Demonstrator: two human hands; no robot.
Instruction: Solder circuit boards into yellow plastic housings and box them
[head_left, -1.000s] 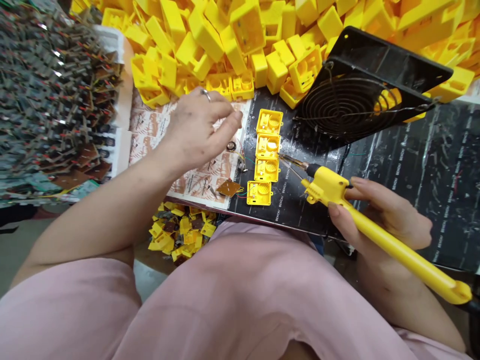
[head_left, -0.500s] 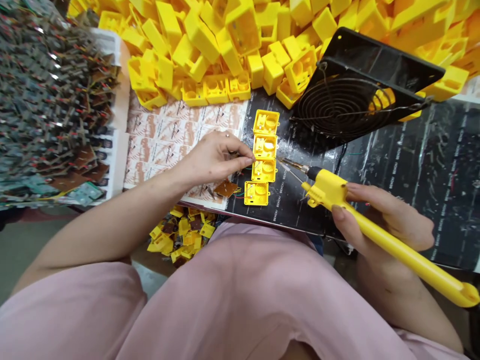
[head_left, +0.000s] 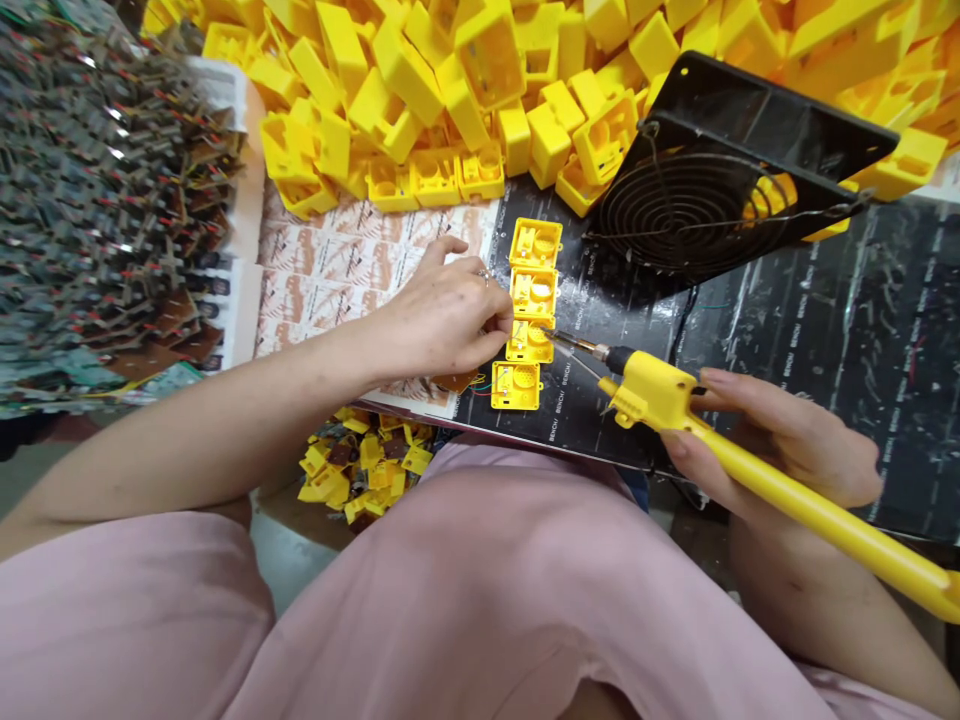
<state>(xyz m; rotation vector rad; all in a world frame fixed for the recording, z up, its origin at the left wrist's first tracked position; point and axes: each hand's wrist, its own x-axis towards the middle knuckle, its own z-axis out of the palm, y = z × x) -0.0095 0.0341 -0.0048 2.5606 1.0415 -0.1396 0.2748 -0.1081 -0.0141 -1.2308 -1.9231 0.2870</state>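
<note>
Several open yellow plastic housings (head_left: 534,243) lie in a column on the black mat (head_left: 795,330). My left hand (head_left: 448,318) is pinched at the left edge of the third housing (head_left: 532,343); what its fingertips hold is too small to name. My right hand (head_left: 780,440) grips a yellow soldering iron (head_left: 720,440), and its metal tip reaches the third housing from the right. A small brown circuit board (head_left: 457,381) with thin coloured wires lies beside the lowest housing (head_left: 516,386).
A big heap of yellow housings (head_left: 450,80) fills the back of the bench. A black fan with a wire grille (head_left: 697,210) leans at the back right. A mass of wired circuit boards (head_left: 97,190) lies at left. Printed paper (head_left: 330,270) covers the bench there. Scrap parts (head_left: 360,465) lie below the edge.
My left hand came down from the printed paper to the column of housings and pinched at the third one. The soldering iron tip moved left onto that housing.
</note>
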